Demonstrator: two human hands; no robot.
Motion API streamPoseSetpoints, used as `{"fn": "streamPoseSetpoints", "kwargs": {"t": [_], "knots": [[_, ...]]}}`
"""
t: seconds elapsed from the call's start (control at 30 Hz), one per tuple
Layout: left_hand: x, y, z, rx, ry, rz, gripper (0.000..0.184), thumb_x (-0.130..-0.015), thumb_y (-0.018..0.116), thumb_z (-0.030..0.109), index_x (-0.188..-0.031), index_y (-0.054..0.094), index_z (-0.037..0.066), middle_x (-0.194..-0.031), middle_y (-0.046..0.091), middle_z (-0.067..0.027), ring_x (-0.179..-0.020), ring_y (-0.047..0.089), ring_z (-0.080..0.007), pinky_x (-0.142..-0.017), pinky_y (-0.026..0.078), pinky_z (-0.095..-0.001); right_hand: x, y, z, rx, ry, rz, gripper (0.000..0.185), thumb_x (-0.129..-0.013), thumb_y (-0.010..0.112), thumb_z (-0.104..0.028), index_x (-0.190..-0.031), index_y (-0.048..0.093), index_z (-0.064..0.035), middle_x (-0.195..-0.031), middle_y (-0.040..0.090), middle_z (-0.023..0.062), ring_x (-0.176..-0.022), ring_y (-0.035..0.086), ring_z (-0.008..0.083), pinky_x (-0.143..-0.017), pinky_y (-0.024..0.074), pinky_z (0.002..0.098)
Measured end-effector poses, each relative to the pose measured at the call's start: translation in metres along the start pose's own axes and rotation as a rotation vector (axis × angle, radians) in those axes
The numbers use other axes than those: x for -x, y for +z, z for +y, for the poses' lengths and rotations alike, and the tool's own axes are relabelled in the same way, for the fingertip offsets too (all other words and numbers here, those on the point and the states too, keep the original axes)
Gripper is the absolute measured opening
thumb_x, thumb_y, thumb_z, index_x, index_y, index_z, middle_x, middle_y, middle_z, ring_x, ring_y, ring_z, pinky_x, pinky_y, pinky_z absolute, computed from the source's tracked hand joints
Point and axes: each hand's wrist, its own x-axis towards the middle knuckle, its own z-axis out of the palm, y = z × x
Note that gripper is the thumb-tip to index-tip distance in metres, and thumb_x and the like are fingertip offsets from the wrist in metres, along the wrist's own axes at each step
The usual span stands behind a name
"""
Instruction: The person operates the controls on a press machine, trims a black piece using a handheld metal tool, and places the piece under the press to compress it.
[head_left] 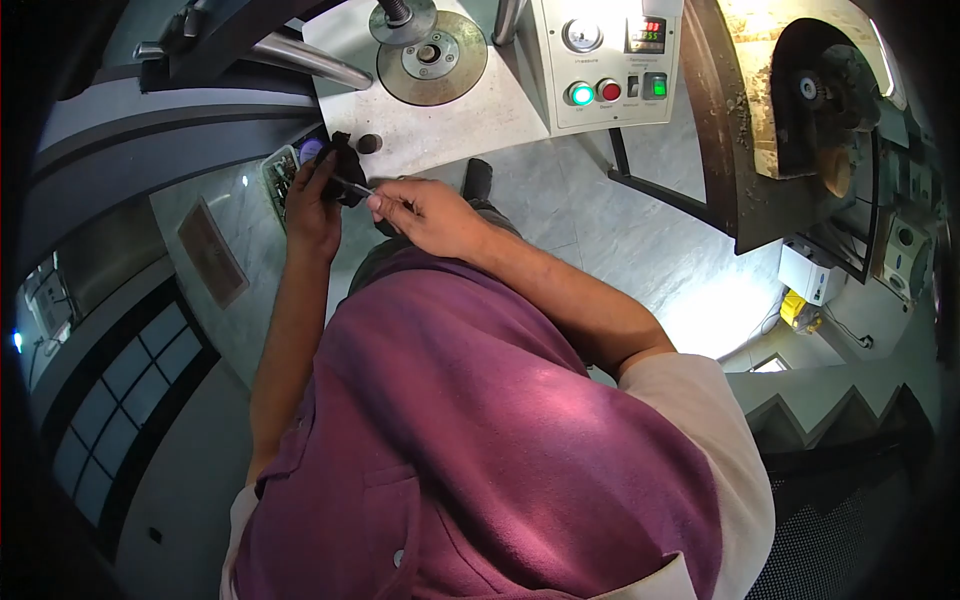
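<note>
My left hand (312,205) is closed round a black object (345,165), dark and soft-looking, beside the front left corner of the white machine table (450,135). My right hand (425,212) pinches a thin metal tool (357,187), whose far end reaches the black object. What the tool's tip touches is too small to tell. A small dark round piece (369,144) sits on the table's corner, just right of the black object. Behind it is a round metal disc (432,62) on the table.
A control box (607,65) with lit buttons stands at the table's right. A green-rimmed tray (268,185) of small parts lies left of my left hand. Metal bars (315,62) slant over the table's left side. A large brown-edged machine (735,120) stands at right.
</note>
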Motion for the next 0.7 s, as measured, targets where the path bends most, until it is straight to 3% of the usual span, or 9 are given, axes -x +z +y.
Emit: {"fn": "streamPoseSetpoints", "kwargs": {"t": [0.07,0.23,0.3,0.37,0.47,0.5,0.57,0.63,0.7], "knots": [[-0.005,-0.007,0.005,0.302,-0.193,-0.064,0.028,-0.096,0.062,0.017,-0.119,0.063,0.002,-0.106,0.067,-0.0069,-0.097,0.064,-0.0156,-0.085,0.05,-0.0293,0.0,0.0,0.002,-0.025,-0.023,-0.028,0.032,-0.1,0.053,-0.034,-0.091,0.063,-0.0052,-0.077,0.066,0.0143,-0.074,0.064,0.0323,-0.067,0.0479,0.0402],[-0.011,-0.016,0.028,0.309,-0.124,0.027,0.03,-0.096,0.062,0.019,-0.121,0.061,0.002,-0.111,0.067,-0.0071,-0.101,0.064,-0.0162,-0.089,0.048,-0.0306,0.006,-0.011,0.005,0.103,0.275,-0.135,0.034,-0.099,0.053,-0.035,-0.09,0.067,-0.0052,-0.081,0.069,0.0139,-0.078,0.065,0.0322,-0.071,0.049,0.0408],[-0.009,-0.015,0.041,0.299,-0.099,0.063,0.031,-0.095,0.063,0.019,-0.12,0.062,0.001,-0.115,0.066,-0.0071,-0.104,0.062,-0.0175,-0.094,0.046,-0.0323,0.01,-0.009,0.011,0.077,0.201,-0.063,0.033,-0.099,0.053,-0.034,-0.09,0.066,-0.005,-0.078,0.069,0.0134,-0.077,0.066,0.0325,-0.071,0.0493,0.0417],[-0.006,-0.007,0.051,-0.348,0.035,0.221,0.03,-0.092,0.068,0.019,-0.117,0.065,0.002,-0.111,0.067,-0.006,-0.099,0.064,-0.0157,-0.091,0.047,-0.0293,0.008,-0.01,0.011,0.05,0.126,0.013,0.032,-0.099,0.052,-0.033,-0.091,0.065,-0.0048,-0.075,0.068,0.0129,-0.076,0.067,0.0328,-0.071,0.0497,0.0425],[-0.004,0.008,0.045,-0.607,0.187,0.147,0.024,-0.086,0.075,0.014,-0.107,0.071,0.005,-0.108,0.068,-0.0058,-0.097,0.065,-0.0153,-0.085,0.05,-0.0275,-0.001,-0.015,-0.009,0.094,0.35,0.002,0.026,-0.099,0.051,-0.029,-0.096,0.061,-0.0046,-0.07,0.067,0.0127,-0.072,0.067,0.0333,-0.071,0.0501,0.0451],[-0.003,0.015,0.042,-0.61,0.184,0.146,0.024,-0.086,0.075,0.014,-0.107,0.071,0.005,-0.108,0.068,-0.0058,-0.097,0.065,-0.0153,-0.085,0.05,-0.0275,-0.004,-0.012,-0.008,0.128,0.336,0.025,0.025,-0.098,0.05,-0.028,-0.099,0.059,-0.0042,-0.067,0.066,0.0127,-0.072,0.068,0.0334,-0.072,0.0503,0.0458],[-0.002,0.028,0.033,-0.775,0.474,0.019,0.026,-0.084,0.076,0.011,-0.11,0.071,0.007,-0.106,0.067,-0.0052,-0.095,0.065,-0.0138,-0.083,0.05,-0.0275,-0.008,-0.007,-0.008,0.16,0.322,0.051,0.025,-0.098,0.049,-0.027,-0.101,0.056,-0.0037,-0.065,0.066,0.0127,-0.071,0.068,0.0334,-0.072,0.0505,0.0465],[-0.006,0.032,0.025,-0.703,0.481,-0.021,0.027,-0.084,0.076,0.011,-0.11,0.071,0.007,-0.103,0.067,-0.0053,-0.092,0.064,-0.0131,-0.082,0.05,-0.0267,-0.011,-0.004,-0.007,0.122,0.311,0.098,0.027,-0.099,0.048,-0.028,-0.103,0.056,-0.0021,-0.072,0.067,0.0188,-0.077,0.067,0.0382,-0.075,0.0497,0.0506],[-0.006,0.031,0.022,-0.658,0.346,-0.016,0.026,-0.084,0.077,0.011,-0.109,0.071,0.006,-0.101,0.066,-0.0047,-0.091,0.064,-0.0138,-0.081,0.049,-0.0273,-0.013,0.001,0.005,0.208,0.291,0.104,0.027,-0.1,0.047,-0.029,-0.102,0.056,-0.003,-0.066,0.065,0.0139,-0.073,0.067,0.0351,-0.071,0.0492,0.0478]]}}
